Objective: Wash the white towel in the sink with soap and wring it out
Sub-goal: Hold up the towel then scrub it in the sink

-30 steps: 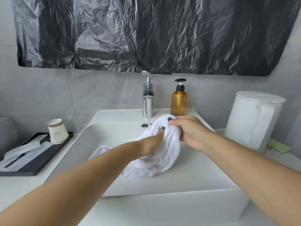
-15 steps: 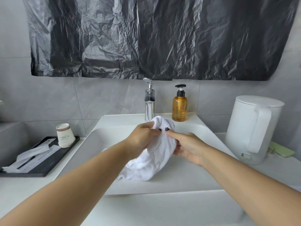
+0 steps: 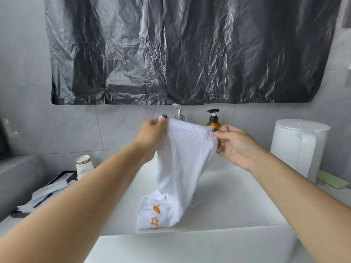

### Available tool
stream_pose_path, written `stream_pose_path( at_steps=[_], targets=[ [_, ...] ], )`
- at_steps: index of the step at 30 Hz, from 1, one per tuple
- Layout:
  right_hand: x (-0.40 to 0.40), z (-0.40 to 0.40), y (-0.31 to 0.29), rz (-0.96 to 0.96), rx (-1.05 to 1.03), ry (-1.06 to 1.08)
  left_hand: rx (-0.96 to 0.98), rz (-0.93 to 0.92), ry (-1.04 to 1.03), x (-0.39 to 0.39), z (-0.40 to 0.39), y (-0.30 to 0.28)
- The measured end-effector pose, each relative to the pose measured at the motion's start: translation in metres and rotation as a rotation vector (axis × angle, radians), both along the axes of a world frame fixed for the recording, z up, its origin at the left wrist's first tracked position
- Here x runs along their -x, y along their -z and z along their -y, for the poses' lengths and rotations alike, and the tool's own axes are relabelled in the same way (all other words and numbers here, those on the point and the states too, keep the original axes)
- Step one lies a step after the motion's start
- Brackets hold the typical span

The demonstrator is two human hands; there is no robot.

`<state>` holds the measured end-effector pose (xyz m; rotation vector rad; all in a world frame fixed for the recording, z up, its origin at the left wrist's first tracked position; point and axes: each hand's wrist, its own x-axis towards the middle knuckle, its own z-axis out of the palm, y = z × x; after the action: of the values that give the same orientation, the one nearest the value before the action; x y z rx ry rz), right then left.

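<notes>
Head view: the left hand (image 3: 152, 137) pinches one upper corner of the white towel (image 3: 184, 164), thumb and fingers closed on the cloth, while the right hand (image 3: 233, 145) pinches the opposite upper edge between thumb and forefinger, its other fingers loosely curled below. Between the two hands the towel's top edge is stretched out at about faucet height, and the rest hangs down in a narrowing fold over the sink (image 3: 237, 202). Its lower end, bearing orange embroidery, rests on the white basin near the front rim. Behind the towel's top edge the chrome faucet (image 3: 178, 112) shows only its upper part. Just beside it to the right stands an amber soap bottle (image 3: 213, 118) with a black pump, partly hidden by the towel and the right hand's fingertips. Farther right on the tabletop (image 3: 11, 223) stands a white kettle (image 3: 300, 147) with its handle facing forward, and a pale green object lies low beside it, too cut off to identify. To the left of the sink a paper cup (image 3: 84, 167) stands at the far end of a black tray (image 3: 62, 176) that carries white wrapped items. A crinkled black plastic sheet (image 3: 190, 50) hangs across the grey tiled wall above everything.
</notes>
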<state>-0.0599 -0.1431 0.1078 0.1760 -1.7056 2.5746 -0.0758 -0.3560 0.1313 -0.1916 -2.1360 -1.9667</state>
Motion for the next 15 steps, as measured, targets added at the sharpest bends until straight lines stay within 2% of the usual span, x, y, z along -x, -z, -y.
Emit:
stream_pose_path(
  at_steps=[4, 5, 7, 10, 12, 15],
  targets=[
    [-0.007, 0.016, 0.007, 0.147, 0.225, -0.071, -0.114, 0.032, 0.072, -0.003, -0.017, -0.017],
    [-0.008, 0.022, 0.014, 0.202, 0.185, -0.080, -0.128, 0.036, 0.089, -0.003, -0.021, -0.020],
    [-0.010, 0.032, 0.032, 0.277, -0.042, -0.065, -0.139, 0.042, 0.141, -0.005, -0.024, -0.023],
    [-0.011, 0.044, 0.048, 0.280, -0.364, 0.008, -0.165, 0.041, 0.202, -0.010, -0.026, -0.024],
    [-0.009, 0.047, 0.046, 0.226, -0.345, -0.019, -0.185, 0.041, 0.285, -0.016, -0.024, -0.024],
    [-0.007, 0.051, 0.031, 0.092, -0.174, -0.243, -0.166, 0.010, 0.492, -0.022, -0.010, -0.023]
  ],
)
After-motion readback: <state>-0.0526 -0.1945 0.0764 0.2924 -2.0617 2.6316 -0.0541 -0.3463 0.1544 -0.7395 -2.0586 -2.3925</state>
